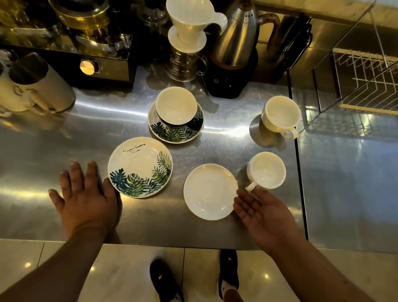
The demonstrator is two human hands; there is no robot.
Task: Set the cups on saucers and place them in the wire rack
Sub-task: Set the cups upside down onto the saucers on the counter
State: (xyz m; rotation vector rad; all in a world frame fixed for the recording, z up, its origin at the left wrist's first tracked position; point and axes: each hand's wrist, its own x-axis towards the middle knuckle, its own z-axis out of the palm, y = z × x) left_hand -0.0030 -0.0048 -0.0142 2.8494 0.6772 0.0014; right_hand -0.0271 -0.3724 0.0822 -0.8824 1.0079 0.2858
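On the steel counter (30, 156) a leaf-patterned cup (176, 106) stands on a matching saucer (165, 132). A second leaf-patterned saucer (139, 167) lies bare in front of it. A plain white saucer (209, 192) lies bare near the front edge, with a white cup (266, 170) just to its right. Another white cup (281, 114) stands farther back. My left hand (86, 197) lies flat, fingers spread, its thumb touching the leaf saucer's rim. My right hand (263, 213) is palm up with relaxed fingers, fingertips at the near cup's handle. The wire rack (380, 86) sits far right.
At the back stand a white dripper (191, 13) on a glass server, a steel kettle (236, 38) on a black base, two steel pitchers (22, 84) and a machine with a round knob (87, 66). The counter's front edge runs just under my wrists.
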